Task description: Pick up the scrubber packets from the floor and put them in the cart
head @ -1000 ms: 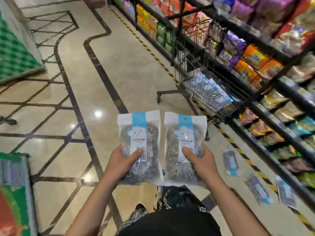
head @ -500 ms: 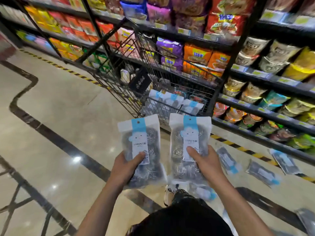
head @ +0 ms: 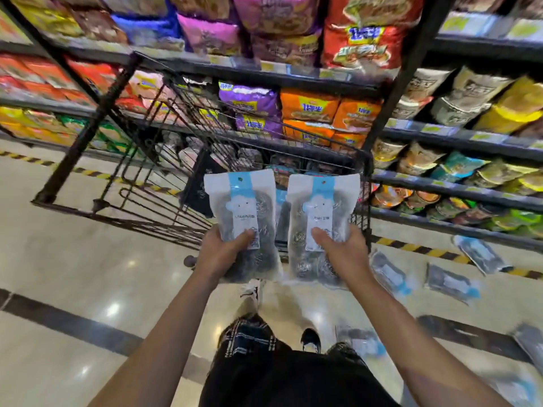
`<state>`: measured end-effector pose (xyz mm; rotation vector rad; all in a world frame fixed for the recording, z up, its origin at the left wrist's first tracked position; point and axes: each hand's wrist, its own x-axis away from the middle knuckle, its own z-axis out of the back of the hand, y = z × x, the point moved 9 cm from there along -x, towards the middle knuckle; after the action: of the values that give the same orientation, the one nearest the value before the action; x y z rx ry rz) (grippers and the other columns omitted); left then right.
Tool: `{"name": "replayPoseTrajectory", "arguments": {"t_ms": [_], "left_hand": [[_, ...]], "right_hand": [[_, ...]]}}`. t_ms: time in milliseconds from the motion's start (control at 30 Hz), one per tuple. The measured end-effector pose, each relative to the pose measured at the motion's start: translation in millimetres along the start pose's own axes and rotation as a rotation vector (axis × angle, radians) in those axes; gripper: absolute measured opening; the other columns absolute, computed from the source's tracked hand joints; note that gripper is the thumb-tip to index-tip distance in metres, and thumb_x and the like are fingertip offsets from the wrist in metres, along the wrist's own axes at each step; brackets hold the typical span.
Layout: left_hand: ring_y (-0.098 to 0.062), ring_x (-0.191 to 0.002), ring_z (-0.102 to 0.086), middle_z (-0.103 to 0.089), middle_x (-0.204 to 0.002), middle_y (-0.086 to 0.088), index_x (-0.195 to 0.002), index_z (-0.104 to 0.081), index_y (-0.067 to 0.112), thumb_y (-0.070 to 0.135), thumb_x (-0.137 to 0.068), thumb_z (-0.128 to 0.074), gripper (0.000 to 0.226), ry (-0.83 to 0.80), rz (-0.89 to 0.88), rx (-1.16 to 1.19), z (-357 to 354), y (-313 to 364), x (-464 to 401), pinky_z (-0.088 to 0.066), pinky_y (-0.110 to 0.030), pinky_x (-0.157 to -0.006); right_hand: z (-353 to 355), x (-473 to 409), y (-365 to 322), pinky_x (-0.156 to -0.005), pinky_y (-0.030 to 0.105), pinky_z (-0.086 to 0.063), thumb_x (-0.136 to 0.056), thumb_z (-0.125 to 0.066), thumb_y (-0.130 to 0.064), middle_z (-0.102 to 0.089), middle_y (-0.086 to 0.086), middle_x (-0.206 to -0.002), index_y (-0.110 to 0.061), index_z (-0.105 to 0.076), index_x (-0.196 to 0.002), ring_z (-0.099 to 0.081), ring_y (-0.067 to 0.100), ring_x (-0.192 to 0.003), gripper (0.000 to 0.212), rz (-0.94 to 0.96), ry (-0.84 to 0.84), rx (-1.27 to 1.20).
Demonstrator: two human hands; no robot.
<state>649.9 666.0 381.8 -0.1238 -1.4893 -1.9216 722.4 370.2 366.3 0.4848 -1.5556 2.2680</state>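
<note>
I hold two scrubber packets upright, side by side, just in front of the cart's near end. My left hand (head: 224, 254) grips the left scrubber packet (head: 244, 207) by its lower half. My right hand (head: 342, 252) grips the right scrubber packet (head: 323, 207) the same way. Each packet is a clear bag of steel-wool balls with a white and blue header. The black wire shopping cart (head: 138, 183) stands straight ahead against the shelves, with packets lying in its basket, mostly hidden behind the two I hold. More scrubber packets (head: 452, 282) lie on the floor to the right.
Tall shelves (head: 458, 136) of snack bags and noodle cups run behind the cart. A yellow-black hazard strip (head: 423, 249) marks the floor along them. One packet (head: 363, 342) lies by my feet, others at the right edge (head: 531, 345). Glossy tile floor spreads to the left.
My view has turned right and closed in on the cart. Both hands with their packets have moved forward, from over open floor to just before the cart's near end.
</note>
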Motion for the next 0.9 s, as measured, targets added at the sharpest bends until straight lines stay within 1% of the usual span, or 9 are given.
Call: {"name": "replayPoseTrajectory", "arguments": {"t_ms": [100,167,333,433,533,667,767,833,900], "left_hand": [[0.008,-0.060,-0.069,-0.074,-0.067,0.018,-0.089,-0.070,0.021,0.017,-0.087,-0.081,0.012,-0.123,-0.019,-0.009,-4,17,-66,-0.053,-0.014,-0.055],[0.003,-0.069,-0.072,-0.075,-0.082,0.014,-0.100,-0.071,0.018,0.020,-0.085,-0.083,0.019,-0.172,0.019,-0.019,-6,21,-112,-0.056,-0.017,-0.063],[-0.023,-0.102,-0.074,-0.074,-0.118,-0.002,-0.130,-0.061,0.013,0.069,-0.046,-0.093,0.107,-0.190,0.188,-0.060,-10,-40,-244,-0.061,-0.044,-0.089],[-0.019,-0.088,-0.073,-0.075,-0.107,-0.005,-0.117,-0.065,0.005,0.029,-0.075,-0.092,0.055,-0.182,0.272,-0.084,-18,-45,-280,-0.057,-0.024,-0.065],[-0.020,-0.078,-0.068,-0.070,-0.085,0.001,-0.095,-0.066,0.009,0.014,-0.084,-0.084,0.021,-0.178,0.367,-0.130,-24,-84,-314,-0.053,-0.021,-0.052],[-0.012,-0.075,-0.073,-0.073,-0.076,0.005,-0.098,-0.068,0.000,-0.006,-0.086,-0.076,0.015,-0.254,0.397,-0.133,-45,-138,-344,-0.051,-0.011,-0.051],[0.001,-0.051,-0.068,-0.072,-0.060,0.010,-0.094,-0.059,0.003,-0.022,-0.085,-0.066,0.027,-0.303,0.406,-0.100,-65,-167,-350,-0.049,-0.012,-0.044],[-0.003,-0.054,-0.066,-0.071,-0.080,0.002,-0.099,-0.052,0.014,-0.005,-0.082,-0.079,0.038,-0.171,0.412,-0.180,-57,-180,-356,-0.047,-0.013,-0.040],[-0.021,-0.085,-0.067,-0.063,-0.109,-0.010,-0.125,-0.045,0.013,0.033,-0.068,-0.083,0.071,-0.129,0.369,-0.377,-49,-186,-362,-0.053,-0.022,-0.059]], "right_hand": [[-29,-34,-19,-0.098,0.037,-0.051,-0.068,-0.080,-0.067,-0.067,-0.009,-0.119,-0.012,-0.057,-0.125,-0.065,0.016,-0.108,0.082,-0.015,0.040,0.040],[-48,-60,-24,-0.096,0.046,-0.055,-0.070,-0.077,-0.068,-0.070,0.001,-0.121,-0.012,-0.055,-0.130,-0.068,0.024,-0.107,0.085,-0.056,0.073,0.094],[-110,-128,-24,-0.084,0.043,-0.059,-0.076,-0.079,-0.061,-0.077,0.004,-0.101,-0.017,-0.068,-0.112,-0.072,0.025,-0.092,0.059,-0.112,0.036,0.240],[-127,-177,5,-0.079,0.040,-0.056,-0.080,-0.078,-0.056,-0.072,0.005,-0.100,-0.014,-0.059,-0.112,-0.068,0.028,-0.088,0.057,-0.194,0.077,0.291],[-137,-209,45,-0.077,0.044,-0.059,-0.079,-0.079,-0.056,-0.073,0.006,-0.095,-0.015,-0.057,-0.109,-0.070,0.030,-0.087,0.055,-0.299,0.093,0.335],[-140,-239,102,-0.073,0.040,-0.059,-0.071,-0.076,-0.067,-0.073,0.005,-0.091,-0.014,-0.063,-0.101,-0.069,0.025,-0.082,0.062,-0.380,0.081,0.435],[-141,-255,136,-0.071,0.041,-0.061,-0.058,-0.071,-0.071,-0.075,0.006,-0.090,-0.012,-0.065,-0.100,-0.073,0.026,-0.083,0.073,-0.421,0.099,0.412],[-137,-257,148,-0.076,0.043,-0.060,-0.062,-0.077,-0.060,-0.073,0.006,-0.099,-0.012,-0.056,-0.111,-0.071,0.027,-0.087,0.072,-0.472,0.154,0.372],[-133,-253,151,-0.072,0.039,-0.054,-0.075,-0.080,-0.046,-0.065,0.004,-0.099,-0.014,-0.041,-0.117,-0.066,0.028,-0.083,0.065,-0.503,0.190,0.380]]}}
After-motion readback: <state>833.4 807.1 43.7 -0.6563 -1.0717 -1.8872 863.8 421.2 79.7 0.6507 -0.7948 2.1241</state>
